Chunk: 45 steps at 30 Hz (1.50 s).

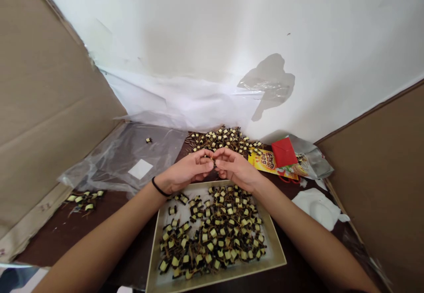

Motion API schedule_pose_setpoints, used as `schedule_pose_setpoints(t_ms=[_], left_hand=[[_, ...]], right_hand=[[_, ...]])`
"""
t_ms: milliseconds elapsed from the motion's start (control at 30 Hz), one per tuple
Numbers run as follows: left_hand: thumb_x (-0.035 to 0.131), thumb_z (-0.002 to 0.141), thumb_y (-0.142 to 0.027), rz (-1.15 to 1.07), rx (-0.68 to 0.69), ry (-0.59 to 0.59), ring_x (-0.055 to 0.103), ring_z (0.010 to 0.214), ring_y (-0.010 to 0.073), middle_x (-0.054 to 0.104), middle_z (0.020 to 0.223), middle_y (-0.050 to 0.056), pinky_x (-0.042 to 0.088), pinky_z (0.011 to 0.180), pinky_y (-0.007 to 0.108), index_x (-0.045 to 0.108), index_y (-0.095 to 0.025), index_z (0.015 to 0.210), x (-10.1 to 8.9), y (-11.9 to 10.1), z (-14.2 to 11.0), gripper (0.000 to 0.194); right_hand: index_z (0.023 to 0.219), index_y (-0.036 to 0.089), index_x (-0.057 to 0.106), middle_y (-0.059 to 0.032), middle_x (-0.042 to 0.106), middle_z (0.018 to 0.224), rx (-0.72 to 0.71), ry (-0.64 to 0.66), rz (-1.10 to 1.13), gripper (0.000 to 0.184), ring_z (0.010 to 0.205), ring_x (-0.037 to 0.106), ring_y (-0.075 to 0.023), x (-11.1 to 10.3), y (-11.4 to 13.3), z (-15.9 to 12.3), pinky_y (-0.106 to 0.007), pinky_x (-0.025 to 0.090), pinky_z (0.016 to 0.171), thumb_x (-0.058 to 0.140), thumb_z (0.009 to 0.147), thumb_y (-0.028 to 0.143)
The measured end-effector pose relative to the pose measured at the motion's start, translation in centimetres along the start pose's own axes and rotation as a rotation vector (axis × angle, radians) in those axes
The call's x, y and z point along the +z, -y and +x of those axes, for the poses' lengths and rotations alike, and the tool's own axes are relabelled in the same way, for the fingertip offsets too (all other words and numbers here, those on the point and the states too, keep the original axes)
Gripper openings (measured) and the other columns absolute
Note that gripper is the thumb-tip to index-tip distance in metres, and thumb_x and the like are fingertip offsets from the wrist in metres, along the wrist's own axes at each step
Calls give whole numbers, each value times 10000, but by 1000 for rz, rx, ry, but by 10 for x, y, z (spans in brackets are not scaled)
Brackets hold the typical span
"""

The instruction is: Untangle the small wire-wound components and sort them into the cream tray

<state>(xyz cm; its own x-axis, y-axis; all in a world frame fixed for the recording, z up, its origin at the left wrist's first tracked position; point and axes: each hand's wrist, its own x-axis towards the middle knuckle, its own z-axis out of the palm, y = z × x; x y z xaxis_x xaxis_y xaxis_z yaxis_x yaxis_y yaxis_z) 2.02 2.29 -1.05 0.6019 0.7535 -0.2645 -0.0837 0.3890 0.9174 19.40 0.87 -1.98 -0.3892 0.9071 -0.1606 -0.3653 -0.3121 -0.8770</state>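
Note:
My left hand (192,166) and my right hand (236,167) meet fingertip to fingertip above the far edge of a shallow box (278,248). Pinched between them is a small dark coil part (214,164), mostly hidden by the fingers. Many small black coil parts wrapped in pale yellow tape (228,240), with thin copper-coloured leads, lie jumbled in the box. Behind my hands, a heap of similar taped coils (221,138) rests on the dark table near the wall. A black band circles my left wrist.
Clear plastic sheeting (115,152) on the left carries a white paper square (140,169) and one loose coil. Several more coils (88,199) lie nearer. At right are a yellow snack packet (263,160), a red envelope (284,152) and crumpled white tissue (318,207). Cardboard walls (391,165) flank both sides.

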Motion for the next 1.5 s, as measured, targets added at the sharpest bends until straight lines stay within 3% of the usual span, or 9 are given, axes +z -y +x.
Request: schedule_pose_setpoints(t_ms=[200, 567, 1000, 1267, 1367, 1500], left_hand=[[779, 680, -376, 64, 10, 17, 388, 542, 30, 480, 709, -58, 256, 488, 163, 541, -180, 968, 1, 0, -1, 422], [795, 665, -304, 53, 19, 16, 473, 614, 54, 529, 707, -56, 370, 597, 180, 561, -182, 948, 0, 0, -2, 387], [789, 669, -256, 0, -6, 10, 441, 521, 32, 516, 633, -75, 339, 534, 171, 550, -166, 912, -1, 2, 0, 352], [828, 641, -294, -206, 52, -86, 566, 644, 71, 613, 769, -8, 446, 617, 194, 572, -154, 954, 2, 1, 1, 428], [848, 611, -301, -195, 57, -127, 575, 667, 64, 632, 846, 6, 449, 608, 179, 579, -154, 1057, 3, 0, 1, 541], [852, 600, -303, -126, 63, -164, 566, 632, 59, 651, 799, 2, 439, 586, 176, 558, -153, 1179, 5, 0, 0, 666]], right_hand=[[817, 182, 613, 62, 561, 654, -30, 27, 12, 345, 544, 496, -45, -2, -3, 2, -163, 393, 478, 852, 587, 275], [812, 179, 611, 63, 566, 659, -23, 48, 0, 342, 514, 502, -42, -3, -2, 1, -170, 403, 464, 852, 587, 267], [831, 181, 591, 58, 584, 634, -42, 27, -85, 320, 494, 522, -53, -1, -3, 1, -176, 424, 456, 810, 619, 280], [923, 211, 600, 9, 584, 782, -232, 62, -216, 341, 678, 564, -111, 1, -5, 0, -256, 505, 605, 730, 717, 449], [929, 216, 614, -8, 587, 847, -313, 38, -322, 339, 740, 561, -131, 0, -4, 0, -270, 508, 633, 755, 695, 417], [889, 210, 622, -4, 591, 794, -350, -36, -437, 308, 680, 549, -128, -3, -5, 2, -275, 488, 608, 722, 719, 446]])
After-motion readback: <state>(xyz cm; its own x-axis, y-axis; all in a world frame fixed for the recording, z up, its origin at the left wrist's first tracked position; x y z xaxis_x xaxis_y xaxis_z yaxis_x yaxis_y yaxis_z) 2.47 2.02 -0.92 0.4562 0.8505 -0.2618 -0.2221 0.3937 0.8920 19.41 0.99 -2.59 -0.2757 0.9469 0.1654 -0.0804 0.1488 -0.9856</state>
